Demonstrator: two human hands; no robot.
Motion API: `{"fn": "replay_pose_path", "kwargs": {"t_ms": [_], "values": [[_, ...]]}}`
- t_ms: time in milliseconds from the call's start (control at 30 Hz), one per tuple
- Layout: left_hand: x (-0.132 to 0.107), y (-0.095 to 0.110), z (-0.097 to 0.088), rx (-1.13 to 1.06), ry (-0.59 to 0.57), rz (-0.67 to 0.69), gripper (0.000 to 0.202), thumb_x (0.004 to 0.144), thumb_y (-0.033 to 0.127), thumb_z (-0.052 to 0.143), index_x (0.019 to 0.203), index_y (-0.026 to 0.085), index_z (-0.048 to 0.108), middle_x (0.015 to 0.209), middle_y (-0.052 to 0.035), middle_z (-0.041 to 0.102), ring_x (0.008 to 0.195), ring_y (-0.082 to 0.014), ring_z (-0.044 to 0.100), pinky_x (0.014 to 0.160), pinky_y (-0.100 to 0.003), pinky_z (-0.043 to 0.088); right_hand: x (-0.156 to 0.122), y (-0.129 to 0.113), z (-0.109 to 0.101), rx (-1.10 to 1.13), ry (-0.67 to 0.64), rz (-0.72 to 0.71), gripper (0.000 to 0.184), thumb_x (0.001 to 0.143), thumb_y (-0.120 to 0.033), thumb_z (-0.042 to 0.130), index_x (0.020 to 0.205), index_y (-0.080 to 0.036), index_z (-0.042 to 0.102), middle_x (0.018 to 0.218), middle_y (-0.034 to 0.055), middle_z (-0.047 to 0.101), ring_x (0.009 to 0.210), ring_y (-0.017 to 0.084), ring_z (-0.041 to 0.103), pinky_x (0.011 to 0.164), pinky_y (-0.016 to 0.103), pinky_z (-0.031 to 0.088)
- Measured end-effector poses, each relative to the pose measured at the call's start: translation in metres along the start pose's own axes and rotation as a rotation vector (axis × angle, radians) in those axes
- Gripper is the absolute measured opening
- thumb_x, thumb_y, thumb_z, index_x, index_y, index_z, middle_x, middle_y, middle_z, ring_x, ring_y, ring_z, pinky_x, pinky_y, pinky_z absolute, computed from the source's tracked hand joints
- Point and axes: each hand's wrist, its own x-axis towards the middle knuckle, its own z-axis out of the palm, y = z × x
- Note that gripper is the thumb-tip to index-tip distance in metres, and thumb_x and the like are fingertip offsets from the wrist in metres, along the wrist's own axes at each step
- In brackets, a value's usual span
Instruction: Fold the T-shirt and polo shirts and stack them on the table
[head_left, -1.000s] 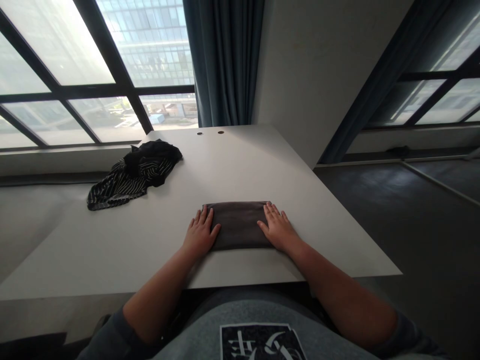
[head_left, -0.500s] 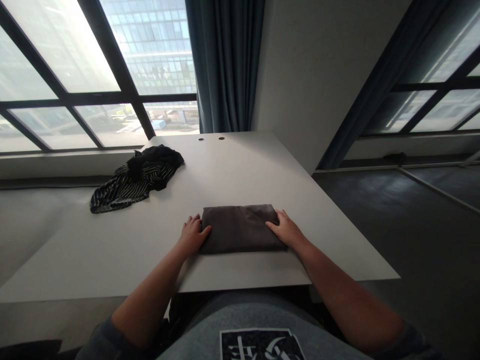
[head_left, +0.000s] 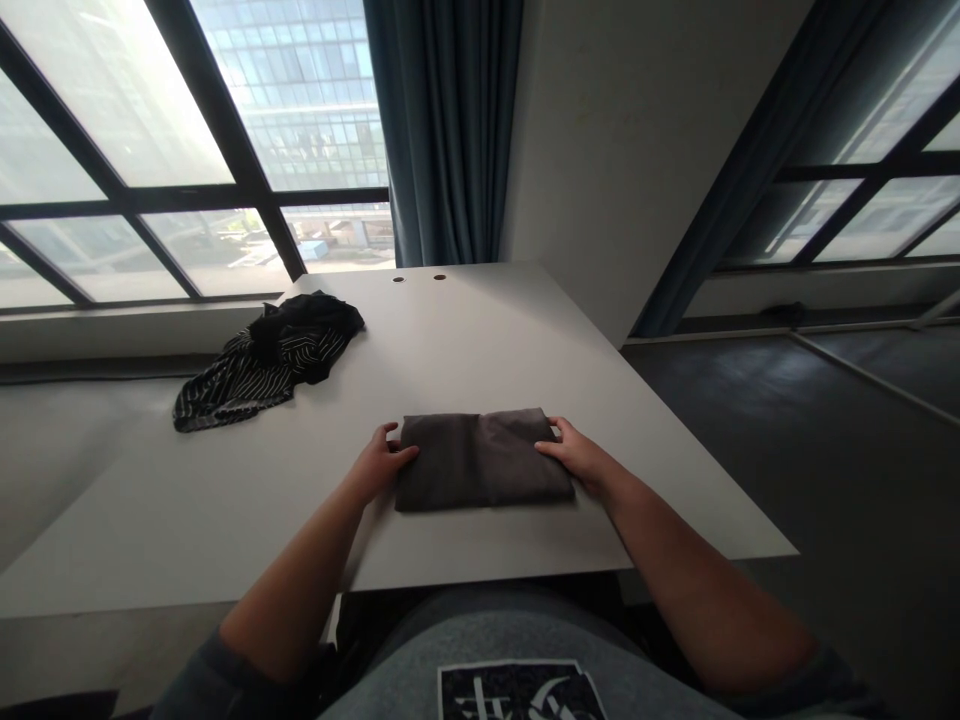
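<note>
A folded dark grey cloth [head_left: 480,458] lies flat on the white table [head_left: 465,340] close to the near edge. My left hand [head_left: 379,464] grips its left end, thumb on top and fingers curled under the edge. At the cloth's right end my right hand [head_left: 579,456] holds the same way, thumb over the cloth and fingers tucked beneath it.
A crumpled black garment with thin white stripes [head_left: 266,355] lies at the table's far left. Two small round holes [head_left: 418,278] sit near the far edge. Windows and a dark curtain [head_left: 442,130] stand behind; dark floor lies to the right.
Both hands slid outward from lying flat on top of the cloth to its two ends, where they now pinch the edges. The cloth stays in place.
</note>
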Motion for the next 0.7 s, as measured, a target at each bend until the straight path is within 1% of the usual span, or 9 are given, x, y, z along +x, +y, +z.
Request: {"fn": "replay_pose_path", "kwargs": {"t_ms": [100,167,200,233,300,367,500,600,700], "values": [[0.003,-0.002,0.002,0.017,0.022,0.036,0.089,0.074,0.047,0.086,0.15,0.024,0.047,0.103,-0.0066,0.077,0.091,-0.0266,0.075,0.083,-0.039,0.06,0.002,-0.002,-0.003,-0.032,-0.024,-0.05,0.082,0.079,-0.024,0.077,0.152,-0.028,0.04,0.106,0.0053,0.077,0.086,0.024,0.075,0.081,0.039,0.063],[0.006,0.0,0.005,0.037,0.024,0.058,0.088,0.079,0.047,0.081,0.155,0.025,0.042,0.109,-0.0079,0.076,0.093,-0.0257,0.075,0.083,-0.038,0.059,0.006,-0.004,-0.004,-0.055,-0.039,-0.122,0.093,0.081,-0.025,0.074,0.162,-0.032,0.028,0.107,0.0037,0.077,0.087,0.023,0.075,0.084,0.041,0.062],[0.009,0.003,0.006,0.051,0.025,0.069,0.086,0.081,0.046,0.078,0.155,0.026,0.041,0.111,-0.0082,0.076,0.093,-0.0249,0.074,0.082,-0.037,0.059,0.008,-0.004,-0.005,-0.089,-0.036,-0.172,0.093,0.082,-0.026,0.073,0.163,-0.032,0.028,0.111,0.0039,0.077,0.091,0.023,0.075,0.088,0.042,0.062],[0.012,0.006,0.008,0.062,0.021,0.084,0.082,0.083,0.046,0.076,0.155,0.027,0.041,0.112,-0.0082,0.075,0.092,-0.0239,0.074,0.081,-0.036,0.059,0.01,-0.005,-0.006,-0.14,-0.022,-0.231,0.086,0.082,-0.027,0.071,0.161,-0.032,0.036,0.116,0.0047,0.076,0.098,0.024,0.075,0.093,0.043,0.06],[0.02,0.013,0.012,0.06,-0.001,0.131,0.074,0.086,0.044,0.071,0.152,0.028,0.041,0.113,-0.0071,0.074,0.088,-0.0216,0.073,0.077,-0.033,0.058,0.014,-0.007,-0.01,-0.258,0.027,-0.348,0.064,0.083,-0.029,0.068,0.146,-0.029,0.057,0.13,0.0061,0.072,0.115,0.026,0.07,0.106,0.044,0.054],[0.027,0.022,0.016,0.041,-0.028,0.182,0.065,0.089,0.042,0.066,0.148,0.03,0.042,0.112,-0.005,0.074,0.083,-0.0193,0.072,0.072,-0.03,0.056,0.019,-0.008,-0.014,-0.339,0.08,-0.422,0.048,0.083,-0.03,0.066,0.131,-0.027,0.069,0.137,0.006,0.07,0.126,0.028,0.065,0.114,0.045,0.047],[0.039,0.032,0.025,0.111,-0.045,0.243,0.046,0.092,0.039,0.059,0.136,0.031,0.05,0.105,-0.0011,0.072,0.075,-0.0165,0.068,0.066,-0.027,0.051,0.026,-0.002,-0.022,-0.347,0.135,-0.432,0.047,0.083,-0.029,0.065,0.129,-0.026,0.07,0.135,0.0059,0.071,0.127,0.028,0.064,0.116,0.045,0.046],[0.044,0.028,0.031,0.214,-0.038,0.275,0.032,0.093,0.037,0.057,0.124,0.03,0.058,0.101,0.0012,0.069,0.072,-0.015,0.063,0.066,-0.027,0.049,0.03,0.005,-0.027,-0.33,0.143,-0.4,0.047,0.082,-0.029,0.066,0.129,-0.025,0.07,0.136,0.0066,0.071,0.127,0.027,0.065,0.115,0.045,0.047],[0.046,0.022,0.036,0.265,-0.043,0.278,0.026,0.094,0.037,0.055,0.118,0.03,0.061,0.095,0.0027,0.067,0.07,-0.0148,0.06,0.067,-0.027,0.048,0.036,0.009,-0.032,-0.307,0.127,-0.376,0.049,0.082,-0.03,0.065,0.131,-0.025,0.069,0.138,0.007,0.07,0.126,0.026,0.065,0.113,0.044,0.048]]}}
